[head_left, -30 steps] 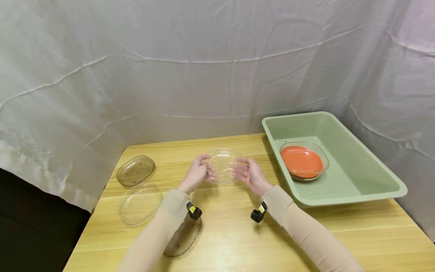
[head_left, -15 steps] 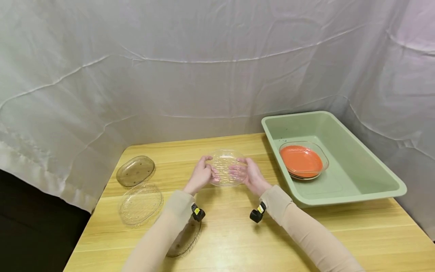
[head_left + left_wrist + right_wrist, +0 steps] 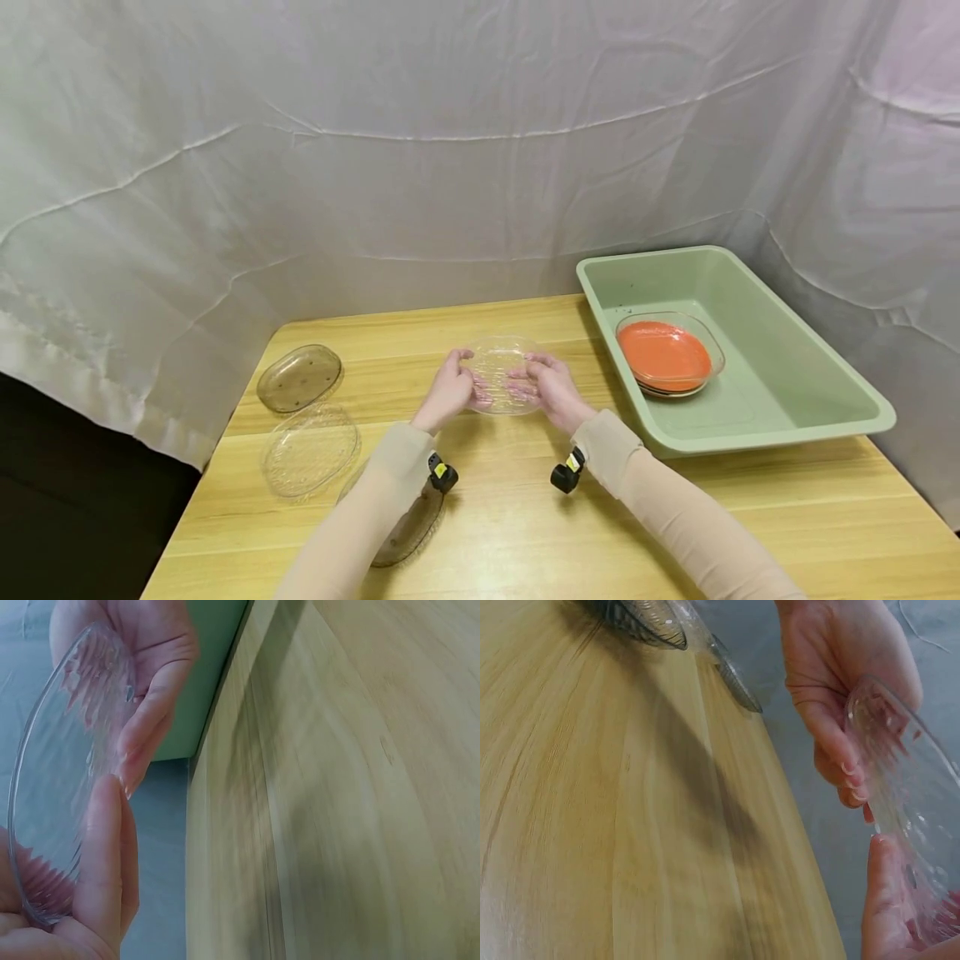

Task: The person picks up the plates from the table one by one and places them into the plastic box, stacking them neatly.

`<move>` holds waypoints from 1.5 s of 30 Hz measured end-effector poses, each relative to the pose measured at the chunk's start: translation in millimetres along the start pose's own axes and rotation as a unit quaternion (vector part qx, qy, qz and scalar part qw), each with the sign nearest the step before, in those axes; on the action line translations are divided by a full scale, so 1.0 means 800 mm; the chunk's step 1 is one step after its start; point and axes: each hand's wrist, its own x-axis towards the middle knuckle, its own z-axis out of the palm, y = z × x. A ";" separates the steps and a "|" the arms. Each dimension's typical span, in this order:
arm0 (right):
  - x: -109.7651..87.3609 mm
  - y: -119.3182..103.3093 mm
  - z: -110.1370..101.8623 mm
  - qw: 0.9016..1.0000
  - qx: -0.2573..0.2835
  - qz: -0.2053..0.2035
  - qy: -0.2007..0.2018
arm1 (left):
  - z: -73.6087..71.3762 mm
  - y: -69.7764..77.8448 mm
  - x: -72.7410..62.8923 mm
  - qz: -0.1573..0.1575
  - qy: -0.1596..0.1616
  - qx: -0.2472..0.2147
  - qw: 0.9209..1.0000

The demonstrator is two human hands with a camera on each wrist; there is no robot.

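Note:
Over the wooden table, I hold a clear oval dish (image 3: 501,357) with a rippled surface between both hands. My left hand (image 3: 447,390) grips its left end, and my right hand (image 3: 555,388) grips the right end. Fingers of both hands show through the clear dish from beneath. In the left wrist view the dish (image 3: 45,765) is seen edge-on and tilted, the thumb of my left hand (image 3: 94,900) along its side. The right wrist view shows the dish (image 3: 907,780) with my left hand (image 3: 847,667) at its far end.
A green tub (image 3: 787,367) at right holds an orange-red dish (image 3: 663,357) inside a clear squarish dish (image 3: 714,337). At left lie a brown oval dish (image 3: 300,377) and a clear dish (image 3: 311,450). Another brown dish (image 3: 411,529) is partly under my left forearm.
The clear dish has shifted slightly toward me and to the right. My fingers, more spread a second ago, now lie closer around its ends. Tub and other dishes have stayed put.

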 end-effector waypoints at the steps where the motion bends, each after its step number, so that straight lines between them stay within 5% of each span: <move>1: 0.000 0.001 -0.001 1.000 0.001 0.000 -0.001 | 0.000 0.000 0.000 -0.003 -0.004 -0.006 1.000; 8: 0.001 0.002 -0.005 1.000 -0.010 0.004 -0.001 | 0.002 -0.004 0.001 -0.021 -0.029 -0.048 0.998; 18: -0.002 -0.003 -0.005 0.999 -0.031 0.009 0.014 | 0.001 -0.008 0.003 -0.025 -0.032 -0.036 0.999; 25: -0.004 -0.011 -0.004 0.999 -0.028 0.011 0.012 | -0.004 -0.005 0.004 -0.015 -0.008 -0.035 0.999; 35: -0.007 -0.031 -0.006 0.999 -0.035 0.017 -0.002 | -0.016 0.010 0.011 0.039 0.065 0.009 0.997; 45: -0.012 -0.064 -0.009 0.999 -0.045 0.010 -0.006 | -0.019 0.025 0.018 0.078 0.098 -0.020 0.992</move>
